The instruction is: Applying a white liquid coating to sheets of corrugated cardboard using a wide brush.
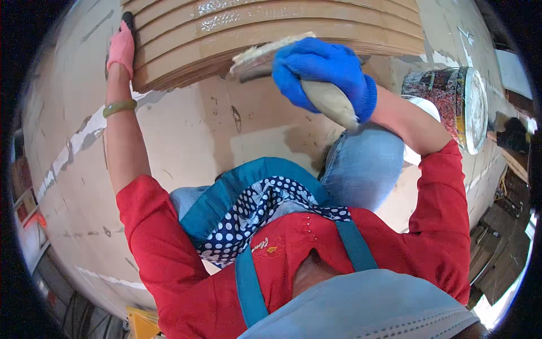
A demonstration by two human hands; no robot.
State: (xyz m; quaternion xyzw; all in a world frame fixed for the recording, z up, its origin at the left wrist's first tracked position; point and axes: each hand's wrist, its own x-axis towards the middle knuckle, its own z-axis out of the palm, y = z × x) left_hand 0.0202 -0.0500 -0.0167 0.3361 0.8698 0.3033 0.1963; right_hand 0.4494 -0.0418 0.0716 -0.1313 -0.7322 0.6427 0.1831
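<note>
Clothing: a red top, a teal apron strap [354,240] and a dotted navy cloth [257,212] are seen nearest the camera, with blue denim knees beyond them.
Right hand: the right hand [324,70], covered by a bright blue knitted glove, is clenched around the handle of a brush [293,70].
Brush: a wide, flat brush with a pale, smooth, rounded handle is held; its bristle end is caked with whitish paste. Its long axis is laid slantwise, the handle pointed down and right toward the person, the bristles pointed up and left against the lower edge of the stack.
Left hand: the left hand [121,48], in a pink glove, is pressed on the left corner of the stack, fingers curled over its edge; a pale green bangle [119,107] is worn on the wrist.
Stack: a pile of brown cardboard sheets [271,34] is laid flat in stepped layers, the edges bent by the lens, with glossy wet streaks on the upper layers.
Floor: a tan, scuffed surface [186,130] with white smears is seen beneath everything.
Can: a round printed tin [451,104] with a light rim is set to the right, well apart from the stack.
</note>
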